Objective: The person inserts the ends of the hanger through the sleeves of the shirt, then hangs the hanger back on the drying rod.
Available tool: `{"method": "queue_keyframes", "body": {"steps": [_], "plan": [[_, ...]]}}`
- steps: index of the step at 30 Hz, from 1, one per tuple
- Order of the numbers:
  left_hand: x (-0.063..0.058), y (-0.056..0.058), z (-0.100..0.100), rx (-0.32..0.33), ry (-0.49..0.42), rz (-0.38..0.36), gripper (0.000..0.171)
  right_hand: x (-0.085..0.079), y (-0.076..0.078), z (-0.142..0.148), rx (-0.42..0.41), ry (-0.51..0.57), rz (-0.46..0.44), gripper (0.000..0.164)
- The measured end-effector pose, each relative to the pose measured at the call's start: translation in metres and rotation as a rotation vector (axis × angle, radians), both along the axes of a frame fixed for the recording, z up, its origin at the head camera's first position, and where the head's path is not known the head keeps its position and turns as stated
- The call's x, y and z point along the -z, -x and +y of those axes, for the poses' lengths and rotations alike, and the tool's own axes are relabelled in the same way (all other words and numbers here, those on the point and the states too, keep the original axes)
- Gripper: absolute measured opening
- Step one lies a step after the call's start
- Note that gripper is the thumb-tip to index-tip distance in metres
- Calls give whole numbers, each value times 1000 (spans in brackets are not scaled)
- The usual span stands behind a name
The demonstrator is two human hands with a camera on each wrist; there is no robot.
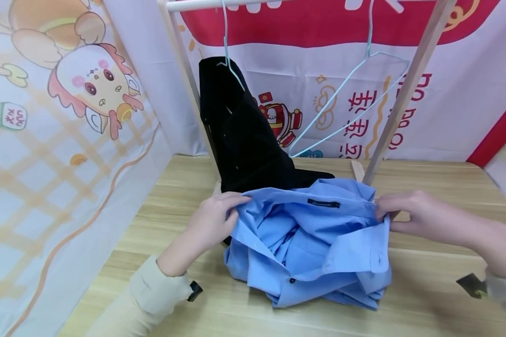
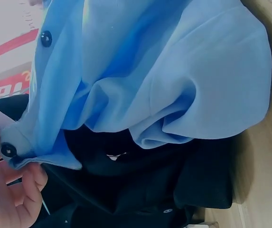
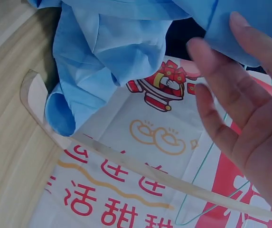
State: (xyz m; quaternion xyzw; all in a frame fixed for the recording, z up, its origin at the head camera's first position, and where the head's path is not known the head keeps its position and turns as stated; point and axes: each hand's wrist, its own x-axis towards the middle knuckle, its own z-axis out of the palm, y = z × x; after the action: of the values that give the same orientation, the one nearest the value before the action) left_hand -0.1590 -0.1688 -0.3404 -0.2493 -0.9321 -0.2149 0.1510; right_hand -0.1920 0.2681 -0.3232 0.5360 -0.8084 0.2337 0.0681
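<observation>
A light-blue button-up shirt (image 1: 308,248) lies bunched on the wooden table, its collar spread and its black neck label facing up. At the collar's left end my left hand (image 1: 212,217) pinches the cloth. In the left wrist view, fingers (image 2: 35,180) of that hand curl at the edge beside a dark button. My right hand (image 1: 421,217) is at the collar's right end. In the right wrist view its thumb and fingers are spread apart against the blue cloth (image 3: 117,42), with a finger blurred. A sleeve cuff (image 3: 62,114) hangs down there.
Behind the shirt, a black garment (image 1: 253,135) hangs from a pale-blue hanger (image 1: 226,42) on a wooden-legged rack (image 1: 392,107). Another pale-blue hanger (image 1: 335,96) hangs bare at right. Printed cloth (image 1: 333,61) covers the back, and a patterned drape (image 1: 67,187) borders the table's left side.
</observation>
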Motion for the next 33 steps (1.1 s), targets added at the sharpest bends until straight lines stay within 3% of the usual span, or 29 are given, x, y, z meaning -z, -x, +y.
{"method": "queue_keyframes", "body": {"steps": [4,7,12,18,24,28,30,32,33], "plan": [[-2,-1,0,-23,-33,-26,34,-2,-1,0,12,-9,-9,49],[-1,-2,1,-45,-28,-64,41,-1,0,-2,4,-17,14,56],[1,-3,3,-39,-70,-73,51,3,-1,-9,27,-55,-1,47],[2,0,1,46,-134,140,46,7,-6,-14,125,-162,-58,29],[-1,4,-7,67,-134,384,39,7,1,-5,63,-60,17,34],[-5,5,-13,74,-148,509,46,1,4,5,66,-13,69,34],[-6,4,-16,73,-151,494,47,-1,2,10,104,-7,62,39],[-5,3,-17,53,-148,399,46,-1,0,13,150,-24,9,48],[-3,3,-18,46,-143,316,44,1,-1,14,170,-32,-34,53]]}}
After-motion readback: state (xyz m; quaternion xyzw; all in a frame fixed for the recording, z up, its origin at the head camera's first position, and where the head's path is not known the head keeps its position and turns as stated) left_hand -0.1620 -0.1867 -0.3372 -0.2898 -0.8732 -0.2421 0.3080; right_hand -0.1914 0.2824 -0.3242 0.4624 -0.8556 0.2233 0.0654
